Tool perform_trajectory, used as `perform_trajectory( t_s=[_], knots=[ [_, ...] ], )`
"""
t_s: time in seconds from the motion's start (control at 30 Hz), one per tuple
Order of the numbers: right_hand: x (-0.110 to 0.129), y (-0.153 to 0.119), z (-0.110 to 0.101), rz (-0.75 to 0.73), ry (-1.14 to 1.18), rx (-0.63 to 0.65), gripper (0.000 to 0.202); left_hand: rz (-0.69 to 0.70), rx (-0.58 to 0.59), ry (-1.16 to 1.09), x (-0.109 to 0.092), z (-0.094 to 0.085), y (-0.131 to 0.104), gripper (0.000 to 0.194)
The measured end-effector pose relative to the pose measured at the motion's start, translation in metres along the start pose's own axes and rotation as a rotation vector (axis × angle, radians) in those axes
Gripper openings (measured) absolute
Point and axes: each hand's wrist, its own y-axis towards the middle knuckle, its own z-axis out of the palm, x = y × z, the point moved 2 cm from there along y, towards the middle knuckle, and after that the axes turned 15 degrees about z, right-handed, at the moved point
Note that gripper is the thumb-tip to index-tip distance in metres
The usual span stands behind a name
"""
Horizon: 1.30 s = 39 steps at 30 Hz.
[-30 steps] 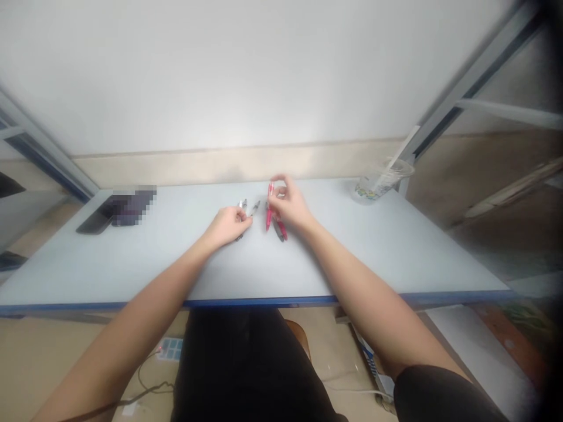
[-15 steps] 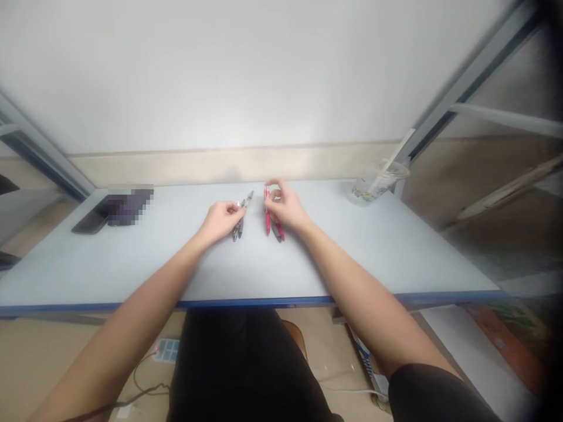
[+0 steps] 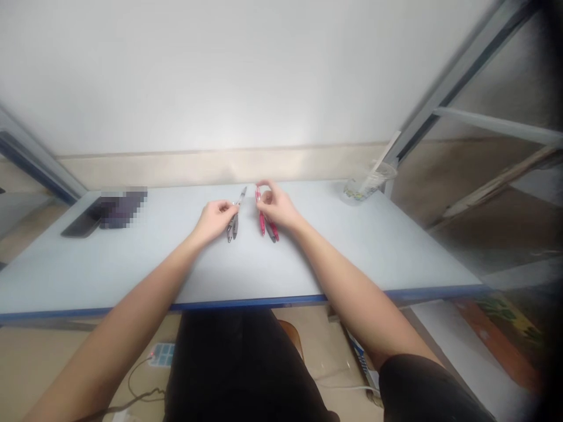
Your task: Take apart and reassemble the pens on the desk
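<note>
My left hand (image 3: 217,218) is closed on grey pens (image 3: 233,227) just left of the table's middle, thumb and fingers pinched over them. One pen tip points away toward the wall. Close by on the right, my right hand (image 3: 278,205) is closed around a pink pen (image 3: 261,217), its index finger curled over the upper end. Another pink pen (image 3: 275,231) and a dark grey pen (image 3: 270,233) stick out below that hand; whether they are gripped or lie on the table, I cannot tell. The fingers partly hide both groups.
A pale blue table (image 3: 145,264) with a blue front edge stands against a white wall. At the left lie a dark phone (image 3: 81,220) and a blurred dark item (image 3: 123,211). A clear plastic cup (image 3: 367,184) with a white straw stands at the right. A power strip (image 3: 162,355) lies below.
The whole view has shifted slightly, so table and hands appear a little further left. Both hands keep nearly the same pose, with the same pens at them.
</note>
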Motion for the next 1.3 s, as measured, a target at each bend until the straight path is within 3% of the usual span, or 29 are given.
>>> perform_trajectory(
  t_s=[0.27,0.57,0.93,1.13,1.3],
  knots=[
    [0.001,-0.001,-0.001,0.000,-0.043,0.021,0.047,-0.003,0.007,-0.019,0.002,0.001,0.000,0.031],
    [-0.003,0.003,0.000,0.091,0.082,0.087,0.062,-0.015,0.080,-0.072,-0.003,0.000,0.000,0.025],
    [-0.003,-0.003,0.003,-0.053,-0.394,0.030,0.060,-0.103,0.098,-0.181,-0.016,-0.003,0.001,0.025],
    [-0.015,0.005,0.007,-0.199,-0.683,-0.021,0.035,-0.067,0.067,-0.149,-0.025,-0.008,-0.001,0.029],
    [-0.014,0.004,0.013,-0.313,-0.713,-0.079,0.036,-0.075,0.015,-0.091,-0.025,-0.007,-0.002,0.025]
  ],
)
